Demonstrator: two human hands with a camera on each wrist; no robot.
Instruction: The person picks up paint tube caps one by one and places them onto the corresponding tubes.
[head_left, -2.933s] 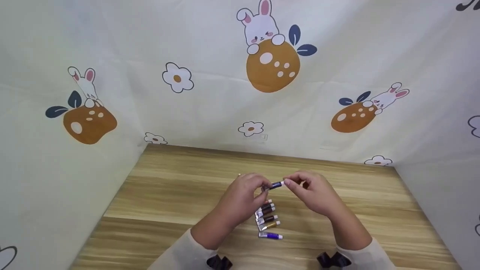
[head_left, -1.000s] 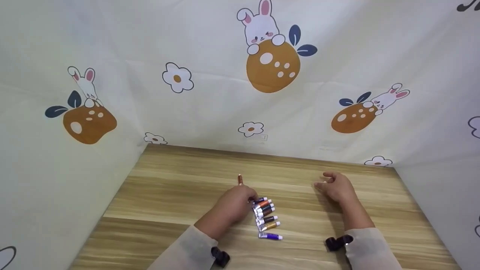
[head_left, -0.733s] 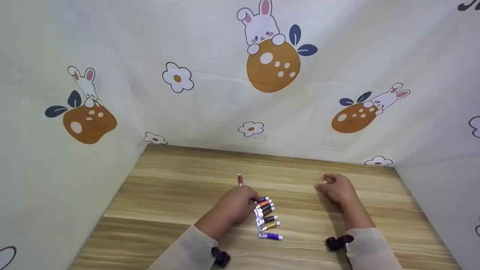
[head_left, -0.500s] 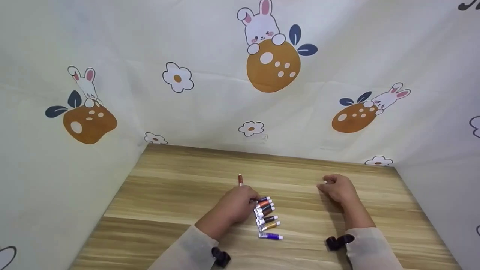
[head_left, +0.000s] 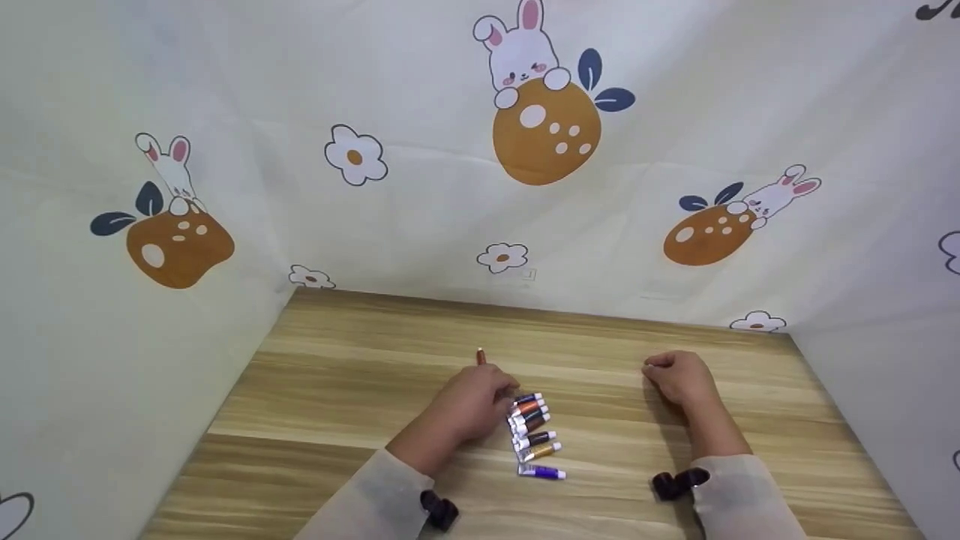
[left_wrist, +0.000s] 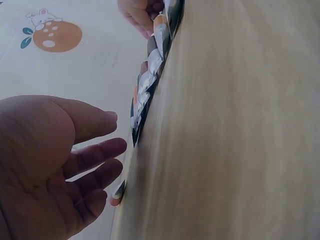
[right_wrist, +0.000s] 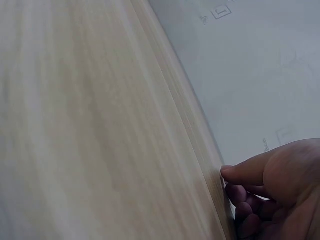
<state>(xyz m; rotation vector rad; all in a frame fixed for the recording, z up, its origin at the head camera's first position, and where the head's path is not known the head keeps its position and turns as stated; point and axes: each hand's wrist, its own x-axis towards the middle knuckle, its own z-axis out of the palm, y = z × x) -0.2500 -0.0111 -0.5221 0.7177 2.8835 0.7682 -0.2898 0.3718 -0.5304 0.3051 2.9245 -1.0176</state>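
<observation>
Several small paint tubes with white caps lie in a row in the head view, their silver ends toward my left hand (head_left: 476, 397). The dark blue tube (head_left: 528, 398) is at the far end, beside the orange tube (head_left: 529, 407). Nearest me lies the purple tube (head_left: 540, 472), with the ochre tube (head_left: 541, 451) just beyond it. My left fingers are spread apart and hold nothing, close to the silver ends (left_wrist: 150, 75). A red-brown tube (head_left: 481, 356) shows behind that hand. My right hand (head_left: 684, 377) rests low at the right, fingers loosely curled, nothing seen in them.
The wood-grain table (head_left: 360, 352) is enclosed by a pale cloth backdrop (head_left: 420, 225) printed with rabbits and flowers. Black wrist straps (head_left: 679, 485) sit at both sleeves.
Earlier both hands held the dark blue tube above the row; it now lies at the row's far end. My left hand has let go and shifted slightly away; my right has moved right.
</observation>
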